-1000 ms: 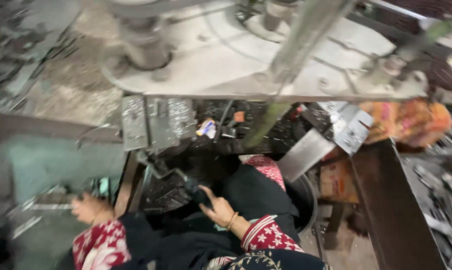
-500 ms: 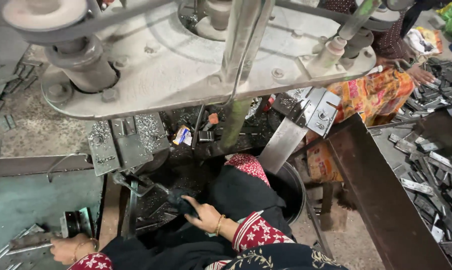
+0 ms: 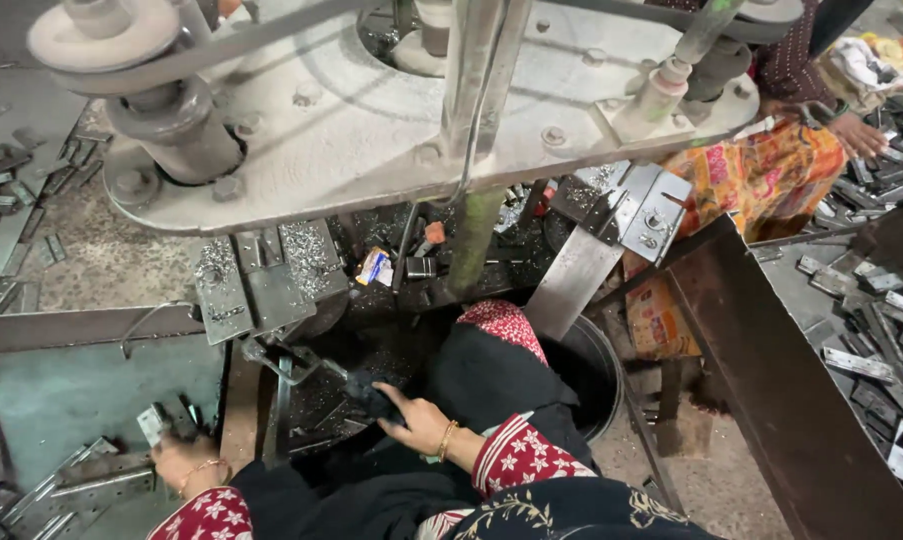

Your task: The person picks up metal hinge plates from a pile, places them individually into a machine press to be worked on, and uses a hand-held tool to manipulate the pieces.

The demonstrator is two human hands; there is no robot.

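My right hand (image 3: 411,422), with a bangle at the wrist, is closed on a dark handle (image 3: 366,392) low under the big grey press machine (image 3: 371,130). My left hand (image 3: 183,458) rests at the lower left on the green-grey tray (image 3: 61,390), its fingers on small flat metal pieces (image 3: 163,420). Whether it grips one I cannot tell. Red patterned sleeve cuffs and dark cloth cover my arms and lap.
A metal chute (image 3: 571,280) slopes into a dark round bucket (image 3: 601,370). Another person in orange cloth (image 3: 771,170) sits at the upper right, a hand (image 3: 856,135) among metal strips. A rusty brown tray wall (image 3: 771,390) runs at right. Metal scrap lies at the far left.
The view has tilted down and swung left, so the machine top fills more of the frame. My left hand slid right along the tray; my right hand stays on the dark handle.
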